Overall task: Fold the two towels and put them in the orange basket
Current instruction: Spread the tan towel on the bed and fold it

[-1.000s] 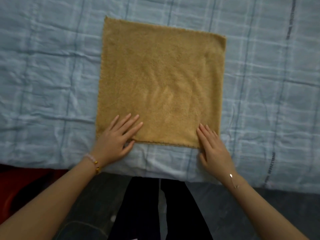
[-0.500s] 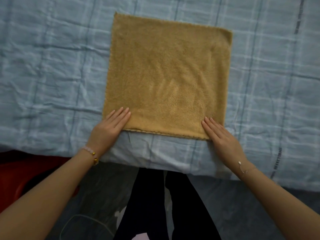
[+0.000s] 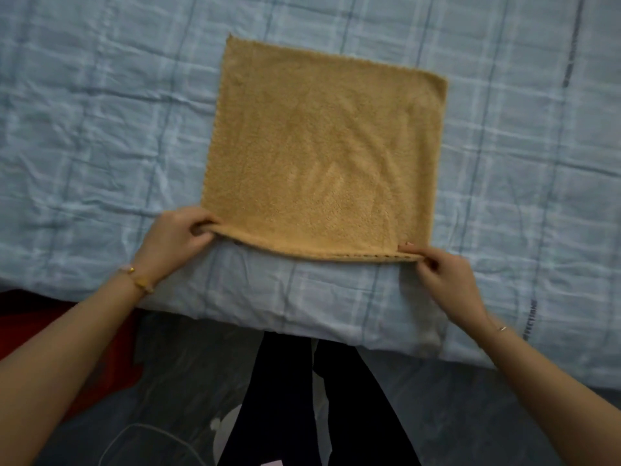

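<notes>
Left hand (image 3: 178,238) and right hand (image 3: 448,280), half a second earlier flat with straight fingers on the near edge, now each pinch a near corner of the tan towel (image 3: 322,156), fingers curled. That edge is raised slightly off the bed (image 3: 100,129), and the rest lies spread on the checked sheet. The first fold is probably starting. A red shape (image 3: 50,331) at lower left may be the basket. No second towel shows.

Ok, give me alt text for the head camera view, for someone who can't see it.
A person's left hand and right hand pinch the two near corners of a tan towel spread flat on a pale blue checked bedsheet, its near edge slightly raised.
</notes>
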`<state>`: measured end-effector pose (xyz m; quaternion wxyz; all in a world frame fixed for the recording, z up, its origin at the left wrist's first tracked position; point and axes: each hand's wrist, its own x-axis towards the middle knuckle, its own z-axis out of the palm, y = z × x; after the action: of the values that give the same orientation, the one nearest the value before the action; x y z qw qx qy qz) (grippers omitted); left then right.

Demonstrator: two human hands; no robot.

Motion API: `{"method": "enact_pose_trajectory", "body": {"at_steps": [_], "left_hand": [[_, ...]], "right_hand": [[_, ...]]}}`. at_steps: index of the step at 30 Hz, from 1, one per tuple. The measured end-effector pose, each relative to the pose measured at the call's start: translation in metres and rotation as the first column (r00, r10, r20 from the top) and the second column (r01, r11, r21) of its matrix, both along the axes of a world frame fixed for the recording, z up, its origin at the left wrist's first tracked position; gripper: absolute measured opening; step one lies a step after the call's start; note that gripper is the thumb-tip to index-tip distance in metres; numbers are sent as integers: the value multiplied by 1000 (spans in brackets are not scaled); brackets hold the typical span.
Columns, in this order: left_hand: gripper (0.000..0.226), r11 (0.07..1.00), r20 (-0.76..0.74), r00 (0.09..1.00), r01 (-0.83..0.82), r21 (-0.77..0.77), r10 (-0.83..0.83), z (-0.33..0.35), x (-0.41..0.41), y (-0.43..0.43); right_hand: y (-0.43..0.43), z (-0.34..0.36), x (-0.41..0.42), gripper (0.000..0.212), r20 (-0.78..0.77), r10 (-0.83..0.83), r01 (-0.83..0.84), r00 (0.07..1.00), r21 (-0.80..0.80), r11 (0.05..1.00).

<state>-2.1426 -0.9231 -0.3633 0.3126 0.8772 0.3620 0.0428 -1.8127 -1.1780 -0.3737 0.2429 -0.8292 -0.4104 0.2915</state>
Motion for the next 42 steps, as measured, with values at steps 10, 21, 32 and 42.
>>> {"method": "enact_pose_trajectory", "body": {"at_steps": [10,21,32,42], "left_hand": [[15,924,80,948,-277,-264,307,11,43,54],[16,824,146,844,-443,-353,516,-2,105,118],[11,777,146,790,-520,-355,596,-6,160,180],[34,805,86,802,-578,-135,591,-17,183,205]], "right_hand": [[55,20,44,13,-287,-275,306,917,68,950],[128,20,85,13,-350,-421,491,836,136,861],[197,8,123,20,-348,-531,605,772,146,783],[228,-10,152,12,-196,-548,567,813,57,822]]}}
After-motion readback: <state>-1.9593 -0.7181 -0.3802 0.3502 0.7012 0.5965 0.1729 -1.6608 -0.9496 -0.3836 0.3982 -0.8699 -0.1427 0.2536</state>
